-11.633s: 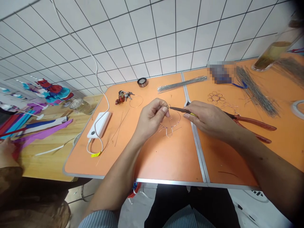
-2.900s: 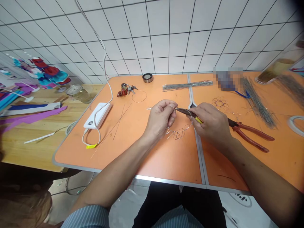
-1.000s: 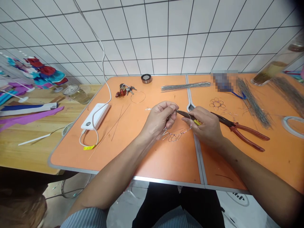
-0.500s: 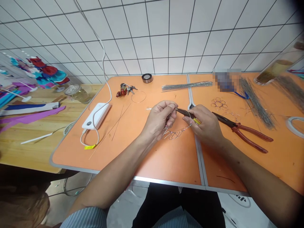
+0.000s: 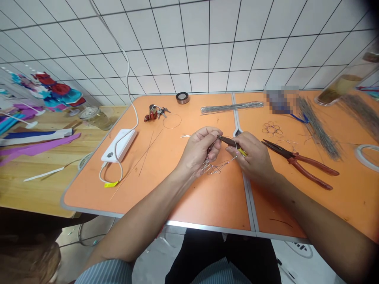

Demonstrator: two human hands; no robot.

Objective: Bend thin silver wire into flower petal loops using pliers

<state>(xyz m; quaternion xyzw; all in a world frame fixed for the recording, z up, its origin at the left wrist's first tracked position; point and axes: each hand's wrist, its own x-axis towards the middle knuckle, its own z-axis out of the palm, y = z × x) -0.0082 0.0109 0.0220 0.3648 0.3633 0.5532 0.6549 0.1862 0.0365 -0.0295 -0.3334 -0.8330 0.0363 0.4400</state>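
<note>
Left hand (image 5: 204,150), fingers closed, pinched looped wire (image 5: 215,170); right hand (image 5: 254,156) clenched yellow-handled pliers (image 5: 229,141); red-handled pliers (image 5: 291,156) lay right.

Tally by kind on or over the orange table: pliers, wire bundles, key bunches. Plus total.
Pliers: 2 (yellow-handled pliers in the right hand; red-handled pliers)
Wire bundles: 3 (back bundle; middle bundle; far-right bundle)
Key bunches: 1 (key bunch)
Total: 6

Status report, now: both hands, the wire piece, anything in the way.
Left hand pinching wire piece. Right hand gripping yellow-handled pliers, tips at left hand. Possible obstacle: red-handled pliers beside right hand, apparently not touching.
</note>
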